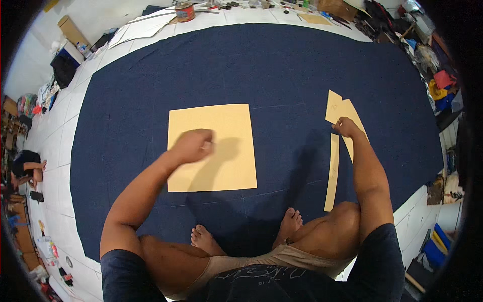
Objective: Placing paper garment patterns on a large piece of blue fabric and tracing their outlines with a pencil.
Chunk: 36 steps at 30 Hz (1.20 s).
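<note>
A large dark blue cloth (282,65) lies spread under me, marked with faint pale lines. On it, left of the middle, rests a roughly square yellow paper pattern (231,118). My left hand (193,146) is over this square, its fingers curled closed and a little blurred; whatever they hold is hidden. Farther right, my right hand (348,127) has its fingers pinched at the lower edge of a notched yellow pattern piece (346,106). Just below that hand lies a long, narrow yellow paper strip (332,173).
My bare feet (206,240) rest on the cloth's near part. White floor tiles (60,151) surround it. A tin can (185,11) and small tools stand beyond the far edge. Assorted clutter (443,80) lines the right side; another person's legs (32,168) show at far left.
</note>
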### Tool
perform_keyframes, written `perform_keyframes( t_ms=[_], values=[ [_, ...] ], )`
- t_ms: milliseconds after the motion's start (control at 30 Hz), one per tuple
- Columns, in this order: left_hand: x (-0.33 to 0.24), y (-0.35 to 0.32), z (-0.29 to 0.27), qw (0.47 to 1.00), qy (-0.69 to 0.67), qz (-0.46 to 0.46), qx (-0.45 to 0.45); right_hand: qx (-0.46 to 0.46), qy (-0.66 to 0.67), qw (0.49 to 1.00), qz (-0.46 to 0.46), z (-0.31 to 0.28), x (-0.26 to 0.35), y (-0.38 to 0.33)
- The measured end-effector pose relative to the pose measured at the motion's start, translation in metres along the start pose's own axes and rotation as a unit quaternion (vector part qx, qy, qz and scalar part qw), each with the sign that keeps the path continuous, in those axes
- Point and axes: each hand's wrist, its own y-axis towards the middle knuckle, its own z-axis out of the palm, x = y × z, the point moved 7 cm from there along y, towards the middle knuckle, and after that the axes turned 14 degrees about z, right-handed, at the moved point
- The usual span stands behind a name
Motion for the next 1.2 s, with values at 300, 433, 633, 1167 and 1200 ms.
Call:
perform_keyframes(
  t_ms=[300,433,633,1167,1200],
  values=[
    [-0.298,-0.022,-0.130,0.838,-0.218,0.469,-0.172,0.002,-0.004,1.000,-0.026,0.010,0.014,0.010],
    [-0.304,-0.034,-0.136,0.769,-0.338,0.447,-0.308,0.046,-0.038,0.998,-0.006,0.008,0.011,0.008],
    [-0.310,-0.045,-0.138,0.683,-0.294,0.568,-0.352,0.034,-0.009,0.999,-0.002,0.006,-0.020,0.012],
    [-0.103,0.031,0.007,0.958,-0.278,0.056,0.048,0.034,-0.036,0.999,-0.001,0.006,0.006,0.005],
    [-0.066,0.024,0.026,0.965,-0.255,0.006,0.060,0.038,-0.030,0.999,-0.009,0.007,0.009,0.003]
  ],
)
